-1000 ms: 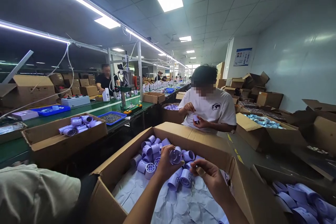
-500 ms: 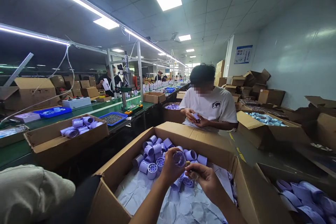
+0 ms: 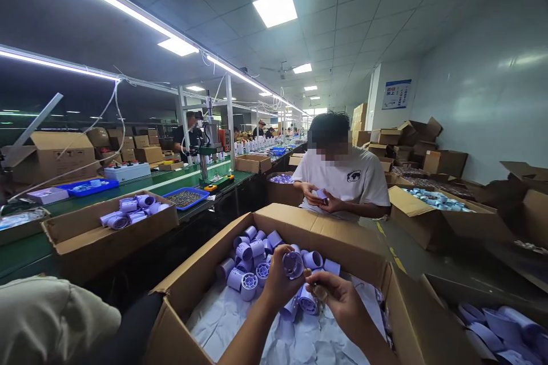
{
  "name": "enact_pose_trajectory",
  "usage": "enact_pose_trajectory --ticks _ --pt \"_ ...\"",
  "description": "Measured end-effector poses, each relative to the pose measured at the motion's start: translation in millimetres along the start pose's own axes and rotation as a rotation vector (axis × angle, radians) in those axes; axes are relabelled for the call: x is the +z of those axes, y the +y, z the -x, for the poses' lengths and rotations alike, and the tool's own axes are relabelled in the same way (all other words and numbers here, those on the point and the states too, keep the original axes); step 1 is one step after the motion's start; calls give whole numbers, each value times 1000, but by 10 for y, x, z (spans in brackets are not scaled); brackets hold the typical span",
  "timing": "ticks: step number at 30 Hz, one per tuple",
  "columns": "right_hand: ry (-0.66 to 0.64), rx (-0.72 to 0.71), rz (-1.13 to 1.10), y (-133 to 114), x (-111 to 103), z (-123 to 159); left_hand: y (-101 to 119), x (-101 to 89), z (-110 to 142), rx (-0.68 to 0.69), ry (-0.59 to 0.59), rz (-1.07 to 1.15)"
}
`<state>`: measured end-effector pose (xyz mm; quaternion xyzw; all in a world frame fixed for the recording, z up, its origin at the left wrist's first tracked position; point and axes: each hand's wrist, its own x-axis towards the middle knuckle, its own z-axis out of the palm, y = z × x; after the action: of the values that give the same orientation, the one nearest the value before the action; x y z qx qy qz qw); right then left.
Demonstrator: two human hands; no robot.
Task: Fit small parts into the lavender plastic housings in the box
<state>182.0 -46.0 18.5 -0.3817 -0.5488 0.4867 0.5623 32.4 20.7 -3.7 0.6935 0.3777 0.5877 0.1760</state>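
Two bare hands are at work above an open carton [image 3: 295, 215]. We find the left hand [image 3: 278, 280] closed around a purple cylinder [image 3: 293, 266], fingers behind its left side and thumb beneath. The cylinder's long axis runs roughly toward our viewpoint, its open end facing us. We note the right hand [image 3: 336, 296] with thumb and finger pinched on a small dark piece [image 3: 315, 284], too small for us to identify.

We judge the deciding relation to be that between mouth and pinch: the open end lies up and to the left of the right fingertips, just beside them. The left hand is nearer, being wrapped on the cylinder itself. Whether the dark piece touches the rim, we cannot tell.

Below, we record more purple cylinders [image 3: 249, 282], loosely heaped at the carton's far side, and crumpled white sheeting [image 3: 214, 312] nearer us.
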Motion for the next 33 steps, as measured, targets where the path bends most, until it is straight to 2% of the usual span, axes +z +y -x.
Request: enact_pose_trajectory --ticks 2,6,12,15,20,23,27,33 --pt "-20 18 -12 5 8 0 -18 6 -2 26 2 -2" --pt "-70 43 4 14 47 -10 -61 13 -7 160 -6 -23" --pt "44 20 -43 45 80 -37 -55 56 33 299 -112 -158" --pt "134 -92 58 66 85 -37 -20 106 61 317 -99 -189" --pt "347 -391 496 100 129 -28 41 173 80 325 -33 -103" --pt "417 -492 636 140 172 -31 90 195 97 343 -37 -29" --pt "475 -496 717 185 216 -34 161 203 120 334 -52 -1" --pt "446 -408 731 153 239 -13 165 196 110 316 -25 1"
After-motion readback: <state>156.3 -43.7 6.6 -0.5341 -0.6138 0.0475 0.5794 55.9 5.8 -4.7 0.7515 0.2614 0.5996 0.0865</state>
